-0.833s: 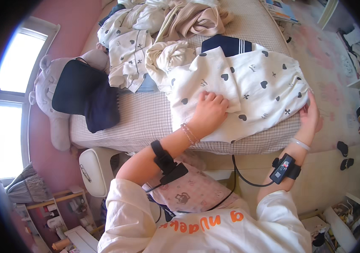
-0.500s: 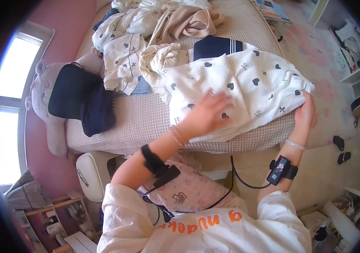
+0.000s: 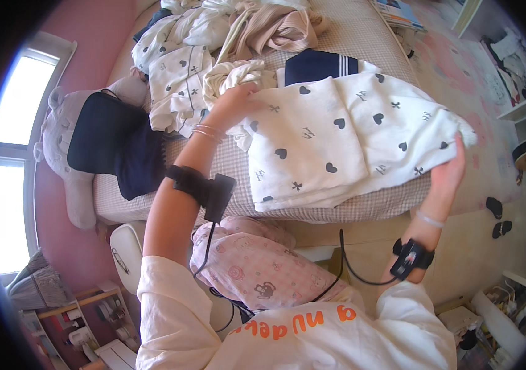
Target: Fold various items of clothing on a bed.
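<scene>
Bed (image 3: 361,206) with a checked beige cover fills the middle of the view; everything handled lies on it. Beyond the fingers of both hands, a heap of unfolded clothes (image 3: 213,43) spreads over the far part of the cover: pale heart-print pieces and a beige-pink striped one.

To the left of the left fingers, a grey plush toy (image 3: 75,179) lies along the bed edge against the pink wall, with a dark navy garment (image 3: 115,145) draped over it.

White heart-print garment (image 3: 337,142), patterned with dark hearts and small bows, lies folded in 2 layers near the front edge of the bed, stretched between the 2 hands. A navy sailor collar (image 3: 321,65) with white stripes shows just past its far edge.

Left hand (image 3: 235,105): fingers curled closed on the garment's left edge, lifting that edge slightly off the cover. Bangles and a black strapped device sit on that forearm.

Right hand (image 3: 448,176): fingers pinch the garment's right corner at the bed's front edge, thumb on top. A black wrist device with a cable sits below it.
</scene>
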The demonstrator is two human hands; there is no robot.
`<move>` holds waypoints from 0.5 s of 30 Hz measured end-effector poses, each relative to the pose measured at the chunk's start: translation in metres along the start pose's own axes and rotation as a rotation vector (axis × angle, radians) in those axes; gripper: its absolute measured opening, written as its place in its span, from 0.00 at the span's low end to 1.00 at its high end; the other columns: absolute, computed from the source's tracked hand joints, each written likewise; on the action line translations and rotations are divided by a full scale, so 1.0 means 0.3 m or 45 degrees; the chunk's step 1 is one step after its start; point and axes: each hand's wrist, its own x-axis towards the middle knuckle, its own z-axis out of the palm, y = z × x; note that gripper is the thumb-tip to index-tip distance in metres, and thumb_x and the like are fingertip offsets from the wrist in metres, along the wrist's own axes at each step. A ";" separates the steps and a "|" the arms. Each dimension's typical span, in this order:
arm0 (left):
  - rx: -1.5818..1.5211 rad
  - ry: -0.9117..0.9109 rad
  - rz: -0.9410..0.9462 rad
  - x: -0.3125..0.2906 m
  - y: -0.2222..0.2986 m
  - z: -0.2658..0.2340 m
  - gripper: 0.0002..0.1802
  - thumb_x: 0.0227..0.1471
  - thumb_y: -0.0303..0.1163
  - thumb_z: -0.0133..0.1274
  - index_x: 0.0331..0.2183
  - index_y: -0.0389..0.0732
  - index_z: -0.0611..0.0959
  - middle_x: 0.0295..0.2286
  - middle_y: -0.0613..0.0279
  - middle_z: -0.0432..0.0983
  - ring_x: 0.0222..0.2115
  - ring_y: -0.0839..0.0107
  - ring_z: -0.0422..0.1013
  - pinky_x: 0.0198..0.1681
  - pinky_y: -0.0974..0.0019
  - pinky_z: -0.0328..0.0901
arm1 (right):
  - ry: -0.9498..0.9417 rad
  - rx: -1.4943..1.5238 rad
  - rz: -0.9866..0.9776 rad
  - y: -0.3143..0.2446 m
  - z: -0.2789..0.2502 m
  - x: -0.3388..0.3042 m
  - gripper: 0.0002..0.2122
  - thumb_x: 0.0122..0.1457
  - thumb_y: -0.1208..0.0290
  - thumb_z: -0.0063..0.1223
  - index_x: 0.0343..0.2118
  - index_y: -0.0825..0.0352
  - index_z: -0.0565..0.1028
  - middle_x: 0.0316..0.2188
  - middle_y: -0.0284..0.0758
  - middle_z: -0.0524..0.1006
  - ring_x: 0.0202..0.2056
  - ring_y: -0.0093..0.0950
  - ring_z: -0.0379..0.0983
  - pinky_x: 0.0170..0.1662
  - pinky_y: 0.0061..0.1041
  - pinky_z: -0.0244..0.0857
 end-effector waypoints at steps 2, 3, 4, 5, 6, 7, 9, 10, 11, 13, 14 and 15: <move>0.016 0.055 0.005 -0.006 0.025 0.040 0.20 0.39 0.42 0.52 0.33 0.39 0.75 0.26 0.53 0.74 0.28 0.60 0.70 0.31 0.64 0.63 | -0.177 -0.291 -0.200 -0.035 0.125 -0.113 0.21 0.52 0.71 0.46 0.48 0.74 0.60 0.45 0.42 0.66 0.45 0.34 0.64 0.48 0.33 0.59; 0.026 0.082 0.011 -0.004 0.031 0.052 0.19 0.39 0.40 0.51 0.33 0.39 0.75 0.26 0.53 0.74 0.28 0.59 0.70 0.31 0.63 0.63 | -0.266 -0.434 -0.304 -0.028 0.177 -0.179 0.21 0.52 0.71 0.46 0.48 0.74 0.60 0.45 0.43 0.66 0.45 0.34 0.64 0.47 0.33 0.60; 0.005 0.077 0.052 -0.002 0.029 0.060 0.17 0.40 0.37 0.50 0.34 0.39 0.75 0.26 0.50 0.73 0.29 0.56 0.70 0.32 0.63 0.63 | -0.592 -0.642 -0.305 0.001 0.201 -0.245 0.21 0.52 0.72 0.47 0.48 0.73 0.60 0.46 0.43 0.65 0.45 0.34 0.65 0.46 0.33 0.61; -0.085 0.112 0.053 -0.005 -0.017 0.069 0.16 0.40 0.36 0.49 0.34 0.39 0.75 0.26 0.51 0.73 0.29 0.58 0.70 0.32 0.64 0.63 | -0.947 -0.944 -0.568 0.048 0.279 -0.307 0.21 0.51 0.71 0.48 0.48 0.70 0.61 0.47 0.42 0.65 0.46 0.35 0.64 0.47 0.35 0.60; -0.179 0.152 0.054 -0.001 -0.091 0.082 0.16 0.41 0.35 0.49 0.34 0.39 0.75 0.26 0.52 0.73 0.29 0.60 0.70 0.32 0.64 0.63 | -1.273 -1.124 -0.902 0.093 0.362 -0.375 0.21 0.50 0.70 0.49 0.48 0.68 0.62 0.48 0.42 0.64 0.48 0.36 0.63 0.48 0.36 0.59; -0.282 0.192 0.072 0.013 -0.159 0.109 0.15 0.42 0.34 0.49 0.34 0.39 0.75 0.25 0.52 0.74 0.29 0.61 0.71 0.33 0.65 0.64 | -1.597 -1.067 -0.909 0.175 0.398 -0.392 0.19 0.45 0.70 0.52 0.43 0.66 0.67 0.49 0.41 0.63 0.51 0.37 0.58 0.53 0.40 0.51; -0.480 0.229 0.109 0.007 -0.089 0.097 0.14 0.43 0.34 0.51 0.34 0.37 0.76 0.26 0.60 0.74 0.29 0.74 0.69 0.33 0.71 0.64 | -1.869 -1.673 -0.892 0.284 0.391 -0.448 0.15 0.41 0.70 0.55 0.34 0.67 0.69 0.49 0.40 0.63 0.53 0.37 0.54 0.56 0.42 0.43; -0.535 0.341 0.056 -0.001 -0.111 0.098 0.15 0.43 0.34 0.52 0.34 0.37 0.76 0.26 0.60 0.74 0.28 0.74 0.69 0.33 0.72 0.64 | -1.882 -1.729 -0.862 0.340 0.366 -0.473 0.14 0.40 0.70 0.55 0.32 0.67 0.69 0.48 0.40 0.63 0.53 0.37 0.54 0.56 0.42 0.42; -0.588 0.449 0.007 -0.006 -0.131 0.098 0.16 0.43 0.35 0.52 0.34 0.37 0.76 0.26 0.61 0.74 0.28 0.75 0.69 0.32 0.72 0.63 | -1.889 -1.786 -0.832 0.395 0.333 -0.493 0.13 0.39 0.70 0.55 0.29 0.67 0.70 0.47 0.40 0.64 0.53 0.37 0.54 0.56 0.42 0.42; -0.847 0.422 -0.136 -0.045 -0.143 0.060 0.16 0.43 0.37 0.53 0.34 0.38 0.76 0.29 0.60 0.73 0.30 0.75 0.69 0.32 0.72 0.63 | -1.806 -1.750 -0.836 0.430 0.330 -0.528 0.12 0.38 0.69 0.56 0.27 0.67 0.69 0.46 0.39 0.65 0.53 0.36 0.55 0.56 0.43 0.42; -1.027 0.388 -0.207 -0.074 -0.143 0.057 0.17 0.43 0.38 0.53 0.35 0.38 0.76 0.30 0.60 0.73 0.31 0.75 0.68 0.32 0.72 0.64 | -1.716 -1.667 -0.860 0.431 0.332 -0.546 0.13 0.38 0.69 0.56 0.27 0.68 0.69 0.46 0.39 0.65 0.53 0.36 0.55 0.56 0.43 0.42; -1.207 0.353 -0.277 -0.099 -0.141 0.051 0.17 0.43 0.38 0.53 0.35 0.38 0.76 0.31 0.60 0.73 0.31 0.74 0.68 0.33 0.71 0.64 | -1.626 -1.583 -0.881 0.431 0.338 -0.558 0.13 0.38 0.69 0.56 0.27 0.68 0.69 0.45 0.39 0.65 0.52 0.36 0.55 0.55 0.44 0.42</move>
